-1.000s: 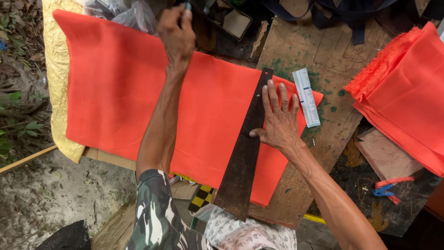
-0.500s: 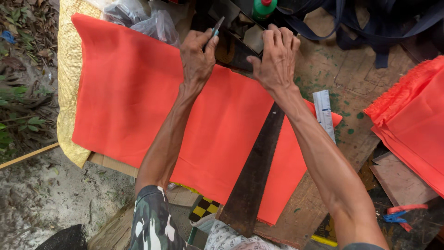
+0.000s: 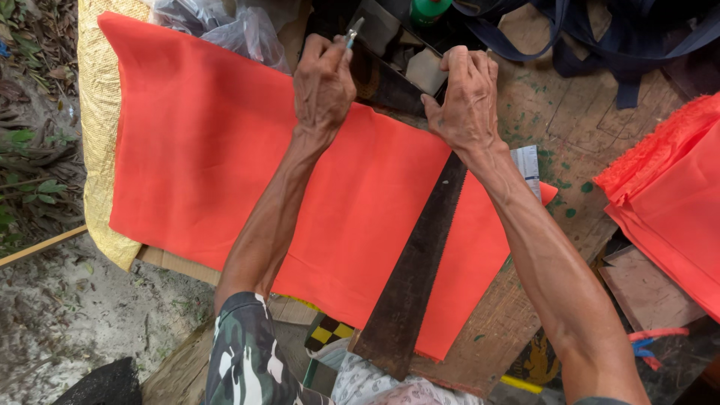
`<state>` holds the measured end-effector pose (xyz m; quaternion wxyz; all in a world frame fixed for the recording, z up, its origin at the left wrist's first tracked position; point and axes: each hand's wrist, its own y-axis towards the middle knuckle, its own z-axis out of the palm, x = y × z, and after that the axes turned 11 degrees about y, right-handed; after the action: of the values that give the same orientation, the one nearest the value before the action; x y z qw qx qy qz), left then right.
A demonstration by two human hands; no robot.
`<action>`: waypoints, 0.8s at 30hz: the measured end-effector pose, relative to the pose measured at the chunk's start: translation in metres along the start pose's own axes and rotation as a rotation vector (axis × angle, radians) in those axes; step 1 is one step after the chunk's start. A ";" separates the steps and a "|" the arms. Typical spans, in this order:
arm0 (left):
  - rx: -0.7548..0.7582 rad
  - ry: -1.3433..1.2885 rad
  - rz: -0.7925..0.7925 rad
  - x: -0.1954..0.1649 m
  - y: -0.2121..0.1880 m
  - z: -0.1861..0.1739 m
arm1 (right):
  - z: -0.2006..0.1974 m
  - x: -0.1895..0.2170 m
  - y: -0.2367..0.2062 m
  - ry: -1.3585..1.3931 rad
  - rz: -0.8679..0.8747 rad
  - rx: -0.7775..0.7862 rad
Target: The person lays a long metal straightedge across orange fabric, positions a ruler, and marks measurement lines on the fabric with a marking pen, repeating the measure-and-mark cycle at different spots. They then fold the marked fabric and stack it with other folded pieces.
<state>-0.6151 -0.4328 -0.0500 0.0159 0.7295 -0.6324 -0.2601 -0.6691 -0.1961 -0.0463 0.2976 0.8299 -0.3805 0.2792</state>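
Left hand (image 3: 324, 84) gripped a small blade (image 3: 352, 31) at the orange cloth's (image 3: 225, 150) far edge; right hand (image 3: 463, 94) pressed flat on the dark saw blade (image 3: 420, 262) as a straightedge; cutting looked about to begin, needing a steady pull alongside it.

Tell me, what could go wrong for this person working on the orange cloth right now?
The saw blade used as a straightedge has its teeth facing the right forearm, so a slip could scrape skin. The right hand presses only the blade's far end; the near end might swing and skew the line. The left hand holds a small pointed tool close to those fingers, and the loose orange cloth could bunch.
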 end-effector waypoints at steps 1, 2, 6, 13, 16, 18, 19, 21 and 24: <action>0.008 0.015 0.039 -0.001 0.001 0.002 | -0.001 -0.002 0.002 0.007 -0.007 0.003; 0.023 0.028 0.080 -0.002 0.001 0.003 | -0.002 -0.002 0.001 0.015 -0.006 0.006; 0.026 0.041 0.030 -0.001 0.004 0.003 | -0.004 -0.002 0.000 0.034 -0.007 0.004; 0.044 0.084 0.080 -0.001 0.005 0.003 | -0.007 -0.002 0.001 0.033 -0.002 0.009; 0.078 0.098 0.131 -0.004 0.007 -0.001 | -0.007 -0.003 0.001 0.038 0.008 0.019; 0.057 0.116 0.076 -0.003 0.014 -0.006 | -0.007 -0.003 0.002 0.046 0.010 0.018; 0.094 0.072 0.085 -0.006 0.012 -0.009 | -0.007 -0.003 0.002 0.040 0.015 0.019; 0.172 -0.017 0.092 -0.015 0.002 -0.014 | -0.008 -0.003 0.001 0.030 0.028 0.032; 0.581 -0.521 -0.493 -0.011 0.009 -0.018 | -0.009 -0.002 -0.001 0.050 0.000 0.018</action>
<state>-0.6168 -0.4304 -0.0271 -0.4111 0.7427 -0.4695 -0.2429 -0.6717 -0.1879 -0.0420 0.2995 0.8254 -0.3703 0.3032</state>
